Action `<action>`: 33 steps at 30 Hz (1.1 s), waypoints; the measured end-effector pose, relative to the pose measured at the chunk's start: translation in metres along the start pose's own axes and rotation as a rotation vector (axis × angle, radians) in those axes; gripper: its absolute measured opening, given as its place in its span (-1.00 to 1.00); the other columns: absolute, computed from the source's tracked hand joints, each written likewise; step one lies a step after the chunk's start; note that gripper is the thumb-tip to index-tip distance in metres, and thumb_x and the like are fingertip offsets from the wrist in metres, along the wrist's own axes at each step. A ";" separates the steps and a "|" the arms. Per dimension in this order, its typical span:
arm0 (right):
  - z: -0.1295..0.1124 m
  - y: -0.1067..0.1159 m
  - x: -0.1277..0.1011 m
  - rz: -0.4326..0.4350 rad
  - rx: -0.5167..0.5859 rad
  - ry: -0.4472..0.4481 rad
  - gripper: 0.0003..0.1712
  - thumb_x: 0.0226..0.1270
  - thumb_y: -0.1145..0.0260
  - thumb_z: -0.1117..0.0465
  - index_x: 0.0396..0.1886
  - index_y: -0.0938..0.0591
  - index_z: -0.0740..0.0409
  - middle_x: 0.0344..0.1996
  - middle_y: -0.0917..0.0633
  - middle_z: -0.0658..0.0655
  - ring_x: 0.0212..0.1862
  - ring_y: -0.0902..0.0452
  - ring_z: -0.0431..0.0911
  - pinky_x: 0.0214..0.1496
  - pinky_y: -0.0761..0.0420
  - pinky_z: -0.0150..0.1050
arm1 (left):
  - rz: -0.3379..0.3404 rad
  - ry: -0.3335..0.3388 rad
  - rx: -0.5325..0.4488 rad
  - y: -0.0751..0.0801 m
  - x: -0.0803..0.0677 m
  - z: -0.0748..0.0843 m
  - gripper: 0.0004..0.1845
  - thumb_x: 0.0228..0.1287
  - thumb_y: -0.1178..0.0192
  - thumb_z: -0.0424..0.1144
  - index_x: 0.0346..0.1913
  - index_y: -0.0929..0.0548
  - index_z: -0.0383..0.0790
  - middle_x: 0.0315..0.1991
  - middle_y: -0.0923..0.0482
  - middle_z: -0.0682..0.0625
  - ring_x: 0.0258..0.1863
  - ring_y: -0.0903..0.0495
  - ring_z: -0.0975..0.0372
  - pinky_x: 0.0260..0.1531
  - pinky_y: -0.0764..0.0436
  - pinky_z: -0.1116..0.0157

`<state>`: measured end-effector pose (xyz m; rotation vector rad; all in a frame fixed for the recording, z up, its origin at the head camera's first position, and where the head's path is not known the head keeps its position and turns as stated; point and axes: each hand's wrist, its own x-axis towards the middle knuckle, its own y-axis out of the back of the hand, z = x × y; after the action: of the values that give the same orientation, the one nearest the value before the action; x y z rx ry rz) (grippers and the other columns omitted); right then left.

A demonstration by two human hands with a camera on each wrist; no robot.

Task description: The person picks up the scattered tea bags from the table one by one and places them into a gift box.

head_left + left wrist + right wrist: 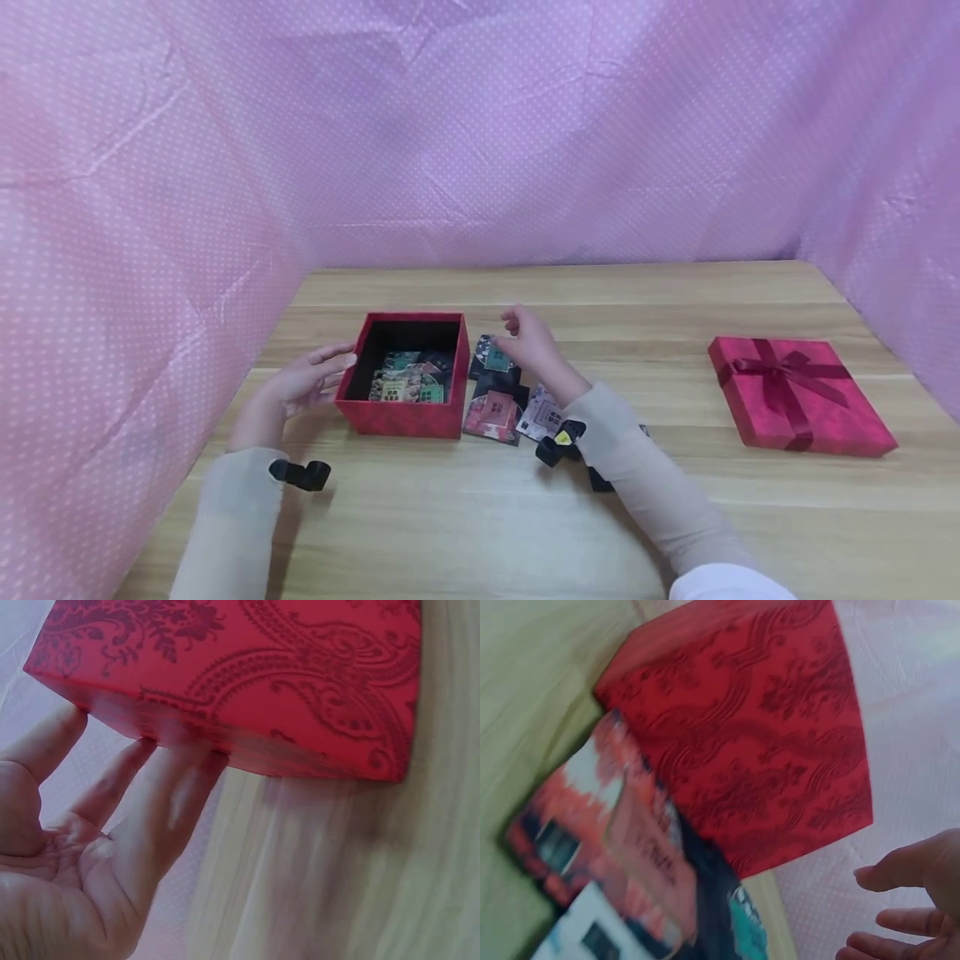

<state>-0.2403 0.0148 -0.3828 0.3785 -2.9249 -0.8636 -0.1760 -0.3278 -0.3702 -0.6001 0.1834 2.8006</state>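
A red patterned gift box (pixel 408 419) stands lidless on the wooden table, several flat printed packets (pixel 397 385) lying inside. My left hand (pixel 311 382) is at its left side; in the left wrist view the extended fingertips touch the box wall (pixel 300 690). Right of the box, my right hand (pixel 534 346) hovers over loose packets, fingers loosely bent and holding nothing. Among these are a green-labelled packet (pixel 497 357), a pink-labelled one (pixel 495 410) and a purple-labelled one (pixel 543 415). In the right wrist view, the pink-labelled packet (pixel 652 855) lies against the box's base.
The red lid (pixel 802 400), tied with a dark ribbon bow, lies at the right of the table (pixel 420 533). Pink dotted cloth (pixel 480 150) hangs behind and along both sides. My right forearm covers part of the packets.
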 end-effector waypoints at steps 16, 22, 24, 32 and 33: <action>0.028 -0.006 -0.001 -0.073 -0.212 -0.025 -0.15 0.06 -0.45 0.23 0.33 -0.28 0.33 0.27 -0.30 0.41 0.27 -0.27 0.24 0.32 -0.33 0.09 | 0.035 0.008 -0.026 -0.001 0.000 -0.002 -0.20 0.40 -0.08 -0.08 0.49 0.08 -0.28 -0.10 -0.57 0.22 -0.11 -0.58 0.44 -0.07 -0.60 0.37; 0.036 -0.007 0.003 -0.073 -0.212 -0.038 -0.01 -0.06 -0.54 0.21 0.37 -0.25 0.28 0.28 -0.29 0.41 0.30 -0.23 0.26 0.33 -0.29 0.13 | 0.019 -0.003 0.007 -0.001 0.003 0.000 -0.19 0.39 -0.09 -0.08 0.49 0.10 -0.28 0.05 -0.49 0.10 -0.07 -0.55 0.42 -0.01 -0.58 0.35; 0.038 -0.007 0.004 -0.076 -0.209 -0.051 0.03 -0.10 -0.56 0.19 0.38 -0.23 0.26 0.29 -0.28 0.42 0.31 -0.21 0.26 0.33 -0.28 0.14 | 0.017 -0.004 0.010 0.000 0.004 0.000 -0.19 0.40 -0.09 -0.09 0.49 0.11 -0.29 0.06 -0.48 0.09 -0.06 -0.56 0.41 0.00 -0.58 0.35; 0.041 -0.009 0.007 -0.104 -0.238 -0.059 0.11 -0.14 -0.57 0.19 0.42 -0.19 0.24 0.33 -0.26 0.39 0.36 -0.14 0.24 0.37 -0.24 0.12 | 0.032 -0.002 0.042 0.003 0.003 -0.003 -0.21 0.39 -0.09 -0.09 0.49 0.07 -0.28 0.15 -0.44 -0.01 -0.04 -0.57 0.36 0.03 -0.58 0.27; 0.042 -0.009 0.008 -0.106 -0.245 -0.058 0.10 -0.13 -0.57 0.19 0.42 -0.20 0.24 0.34 -0.27 0.38 0.36 -0.13 0.24 0.37 -0.24 0.11 | 0.031 -0.003 0.047 0.003 0.003 -0.003 -0.21 0.39 -0.09 -0.08 0.49 0.06 -0.28 0.19 -0.42 -0.06 -0.03 -0.56 0.35 0.03 -0.58 0.27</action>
<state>-0.2514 0.0279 -0.4225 0.5003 -2.8229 -1.2509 -0.1788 -0.3306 -0.3741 -0.5863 0.2592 2.8183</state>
